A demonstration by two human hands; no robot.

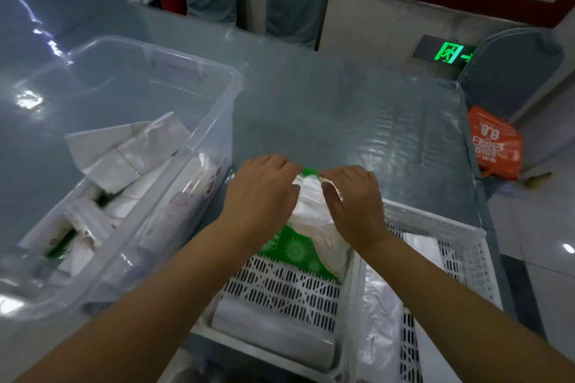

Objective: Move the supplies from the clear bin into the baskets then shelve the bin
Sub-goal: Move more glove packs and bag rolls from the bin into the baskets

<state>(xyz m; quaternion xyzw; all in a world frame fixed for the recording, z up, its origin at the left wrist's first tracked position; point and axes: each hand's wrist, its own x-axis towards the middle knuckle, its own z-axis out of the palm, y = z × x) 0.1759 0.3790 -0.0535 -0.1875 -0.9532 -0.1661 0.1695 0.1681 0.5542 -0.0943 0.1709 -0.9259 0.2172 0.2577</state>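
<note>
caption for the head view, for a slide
Both hands set a green-and-white pack into a white basket beside the clear bin.

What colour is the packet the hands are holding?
The soft plastic packet is green and white, seen in the head view.

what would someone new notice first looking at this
Both hands, the left hand and right hand, meet at centre, gripping the top of a green and white packet standing in a white slotted basket. To the left sits a clear bin, holding white packs.
</note>
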